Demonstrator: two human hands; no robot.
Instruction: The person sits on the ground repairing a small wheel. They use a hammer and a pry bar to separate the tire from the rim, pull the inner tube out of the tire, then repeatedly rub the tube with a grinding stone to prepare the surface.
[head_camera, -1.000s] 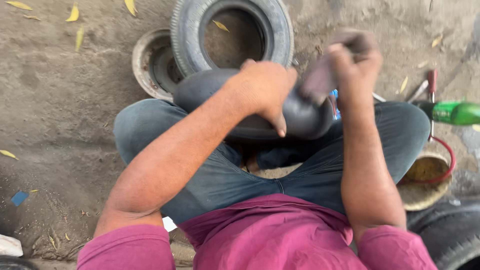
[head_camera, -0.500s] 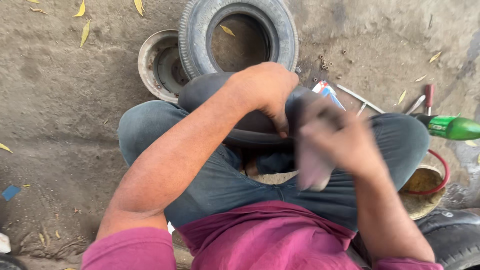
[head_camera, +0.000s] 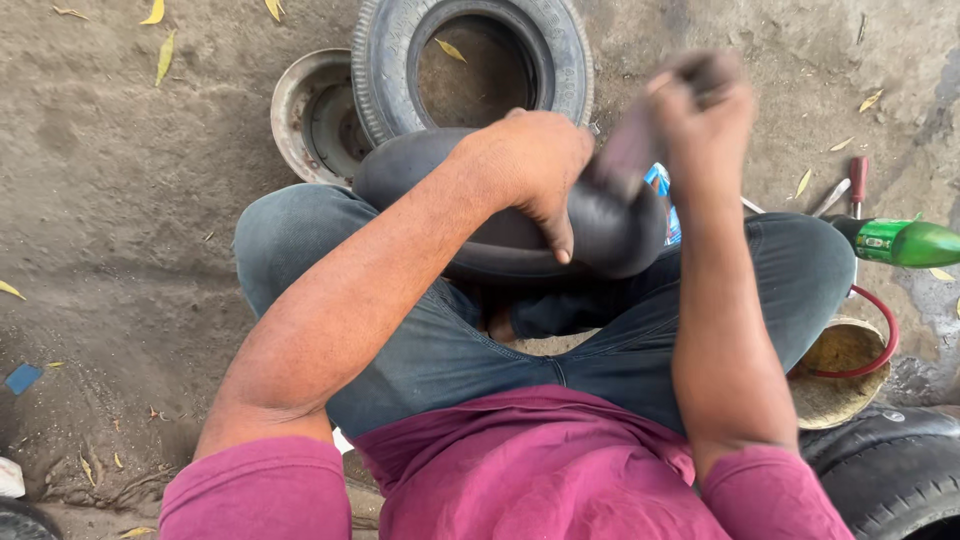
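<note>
Dirt ground: left hand (head_camera: 535, 165) pins inner tube (head_camera: 600, 235), right hand (head_camera: 700, 100) blurred, fingers' state unclear.

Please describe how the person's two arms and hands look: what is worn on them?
Both arms are bare below short magenta sleeves. The left hand has no glove, ring or watch visible. The right hand is blurred, and no glove shows on it.

Soft, even daylight; right hand (head_camera: 700, 100) motion-blurred.
</note>
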